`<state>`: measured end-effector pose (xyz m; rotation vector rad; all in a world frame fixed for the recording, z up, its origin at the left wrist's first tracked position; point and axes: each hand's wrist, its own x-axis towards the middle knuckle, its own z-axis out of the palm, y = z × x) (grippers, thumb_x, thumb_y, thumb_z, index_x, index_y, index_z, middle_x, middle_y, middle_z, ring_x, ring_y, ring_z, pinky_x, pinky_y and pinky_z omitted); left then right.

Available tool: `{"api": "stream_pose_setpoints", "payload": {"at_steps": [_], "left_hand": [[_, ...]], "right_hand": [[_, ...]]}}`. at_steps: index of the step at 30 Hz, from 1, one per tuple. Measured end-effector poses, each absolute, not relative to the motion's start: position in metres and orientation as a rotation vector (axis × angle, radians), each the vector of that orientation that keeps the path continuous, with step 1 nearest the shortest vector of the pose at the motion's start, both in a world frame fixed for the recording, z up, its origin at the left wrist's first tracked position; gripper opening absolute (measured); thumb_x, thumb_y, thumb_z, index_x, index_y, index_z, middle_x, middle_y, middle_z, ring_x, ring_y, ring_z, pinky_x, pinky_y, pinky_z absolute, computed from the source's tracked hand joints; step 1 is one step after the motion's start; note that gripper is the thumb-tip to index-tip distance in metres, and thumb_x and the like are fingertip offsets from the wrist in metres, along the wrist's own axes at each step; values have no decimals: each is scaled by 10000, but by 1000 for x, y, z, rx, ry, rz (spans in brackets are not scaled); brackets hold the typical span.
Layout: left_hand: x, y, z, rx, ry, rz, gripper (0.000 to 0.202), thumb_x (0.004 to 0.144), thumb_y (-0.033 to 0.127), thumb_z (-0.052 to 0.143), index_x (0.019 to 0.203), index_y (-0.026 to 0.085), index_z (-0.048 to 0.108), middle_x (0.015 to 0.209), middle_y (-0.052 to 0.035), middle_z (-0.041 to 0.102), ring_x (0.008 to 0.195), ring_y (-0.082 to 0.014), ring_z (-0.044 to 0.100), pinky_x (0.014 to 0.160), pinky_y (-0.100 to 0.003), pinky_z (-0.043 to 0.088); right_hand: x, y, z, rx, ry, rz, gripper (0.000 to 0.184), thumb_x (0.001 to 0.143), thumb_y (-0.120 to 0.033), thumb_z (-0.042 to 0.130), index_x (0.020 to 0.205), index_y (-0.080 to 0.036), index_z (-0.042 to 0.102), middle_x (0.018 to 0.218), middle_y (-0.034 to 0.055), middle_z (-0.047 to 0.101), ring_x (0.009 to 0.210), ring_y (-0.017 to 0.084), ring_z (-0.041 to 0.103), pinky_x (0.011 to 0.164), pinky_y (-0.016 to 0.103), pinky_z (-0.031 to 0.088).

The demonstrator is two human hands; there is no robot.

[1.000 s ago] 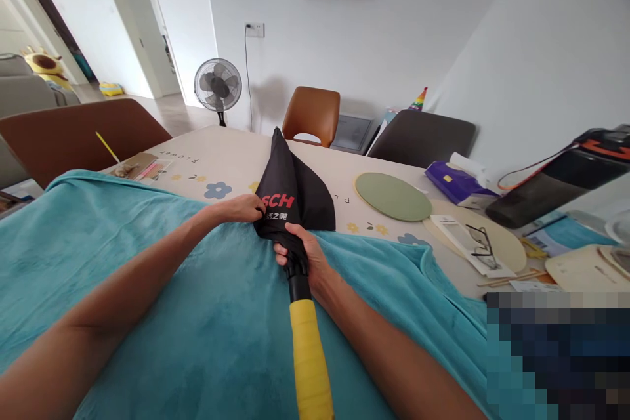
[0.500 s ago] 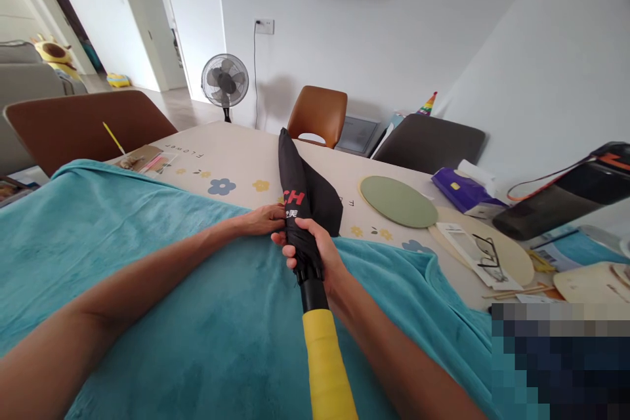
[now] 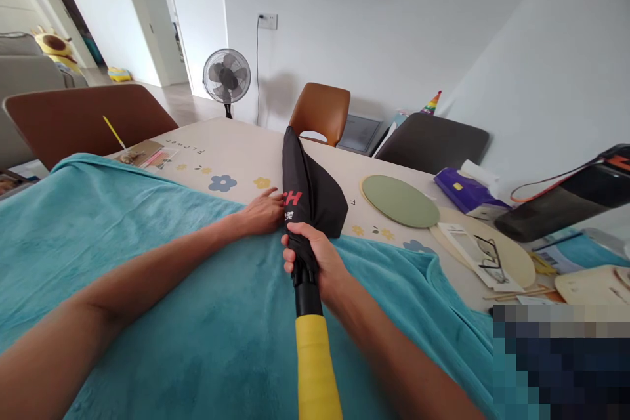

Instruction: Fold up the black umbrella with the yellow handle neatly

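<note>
A folded black umbrella [image 3: 296, 174] with red and white lettering lies lengthwise in front of me, its tip pointing away across the table. Its yellow-wrapped handle [image 3: 316, 361] comes toward me. My right hand [image 3: 315, 252] is closed around the gathered black fabric just above the handle. On the umbrella's left side, my left hand [image 3: 264, 211] presses in with bent fingers, one finger lifted; its fingertips are partly hidden behind the fabric. To the right, a loose fabric flap [image 3: 329, 200] bulges out. Beneath both arms spreads a teal blanket [image 3: 197, 315].
On the right are a green oval mat [image 3: 401, 201], purple tissue pack [image 3: 460, 190], glasses [image 3: 491, 259] and dark bottle [image 3: 536, 210]. A yellow pencil [image 3: 114, 132] stands out at the left. Chairs [image 3: 322, 108] and a fan [image 3: 227, 75] stand beyond the table.
The umbrella's handle has swung slightly left and its tip slightly right. My left hand has shifted a little left, with one finger now raised. My right hand keeps its grip.
</note>
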<state>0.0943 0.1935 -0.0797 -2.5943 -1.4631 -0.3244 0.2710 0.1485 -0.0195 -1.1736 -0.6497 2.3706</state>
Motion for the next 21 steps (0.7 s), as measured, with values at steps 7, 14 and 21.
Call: {"api": "stream_pose_setpoints", "payload": {"at_steps": [7,14,21], "left_hand": [[79,202,-66,-2284,-1907,-838,331,810,132,399,967,196,684,1088,-43,675,1056,-192,584,998,-379,384],[132,212,-45,-2441,-1749,-1130,306,797,125,411,912,192,687,1079,-21,672,1064,-149,568,986,-288,414],[199,260,-31,-2857,-1450,-341,399,778,92,389,1076,194,634,1274,-66,569,1213,-207,456,1029,-438,295]], "right_hand": [[263,153,-47,-1202,-679,2323,187,835,-222,527,658,-172,490,463,-37,479,341,88,463,322,203,431],[265,157,-57,-1034,-662,2399,154,844,-230,517,713,-149,504,524,-24,538,373,91,494,352,213,457],[268,156,-57,-1002,-690,2399,126,816,-235,548,737,-149,501,540,-22,544,390,95,506,361,213,459]]}}
